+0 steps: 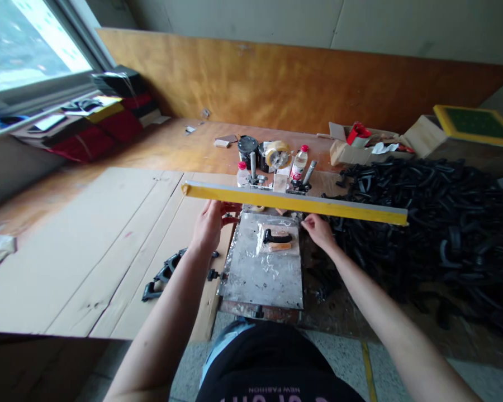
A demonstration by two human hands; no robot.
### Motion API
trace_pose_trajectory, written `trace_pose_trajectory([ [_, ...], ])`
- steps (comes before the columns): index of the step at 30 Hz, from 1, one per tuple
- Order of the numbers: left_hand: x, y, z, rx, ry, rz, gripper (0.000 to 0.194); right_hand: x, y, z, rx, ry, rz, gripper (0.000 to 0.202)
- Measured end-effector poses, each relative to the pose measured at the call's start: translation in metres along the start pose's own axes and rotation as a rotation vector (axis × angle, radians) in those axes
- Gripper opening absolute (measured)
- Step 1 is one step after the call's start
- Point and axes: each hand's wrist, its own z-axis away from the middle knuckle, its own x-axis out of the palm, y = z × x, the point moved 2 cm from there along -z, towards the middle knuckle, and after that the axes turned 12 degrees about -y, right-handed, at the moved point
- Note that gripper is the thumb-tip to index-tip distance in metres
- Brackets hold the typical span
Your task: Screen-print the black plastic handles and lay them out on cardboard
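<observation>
My left hand (209,223) is just below the left part of a long yellow-taped frame (293,205), seen almost edge-on. Its fingers are apart and reach toward the upper left edge of a metal plate (262,279); I cannot tell whether they touch it. My right hand (318,230) is at the plate's upper right corner, fingers curled together; anything between them is too small to make out. A curved black plastic handle (279,238) lies on a small pad on the plate, under the raised frame.
Several black handles (161,273) lie on the cardboard (88,251) at left. A large heap of black parts (406,223) covers the right side. Behind the frame stand bottles (299,163), dark cans (247,148) and a tape roll (278,155). An open box (352,153) sits back right.
</observation>
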Motion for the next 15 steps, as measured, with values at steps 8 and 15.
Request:
trace_pose_trajectory([
  [8, 0.016, -0.072, 0.065, -0.288, -0.03, 0.007, 0.059, 0.045, -0.051, 0.023, -0.392, -0.247, 0.18, 0.008],
  [15, 0.007, -0.133, 0.139, -0.446, 0.27, 0.229, 0.065, 0.089, -0.157, 0.076, -0.788, -0.325, 0.197, 0.012],
])
